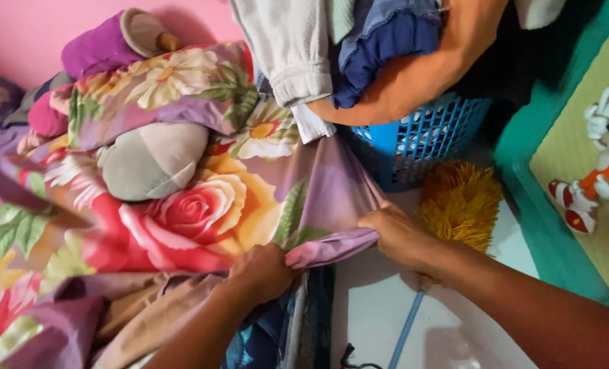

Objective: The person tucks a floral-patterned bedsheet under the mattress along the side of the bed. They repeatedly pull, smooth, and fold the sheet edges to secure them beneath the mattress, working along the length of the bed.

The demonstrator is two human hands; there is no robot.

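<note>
A floral bedsheet [202, 205] with big red and yellow roses on lilac cloth covers the mattress at left. My left hand [262, 272] grips the sheet's edge at the mattress corner, fingers curled under the cloth. My right hand [400, 236] pinches the lilac corner of the same sheet and pulls it taut to the right. A dark blue mattress side [304, 321] shows below the sheet corner.
Pillows and a bolster [151, 160] lie heaped on the bed. A blue laundry basket [414, 140] full of clothes stands behind my right hand. A yellow duster [460, 201] with a blue handle lies on the white floor. A green mat [578, 164] lies at right.
</note>
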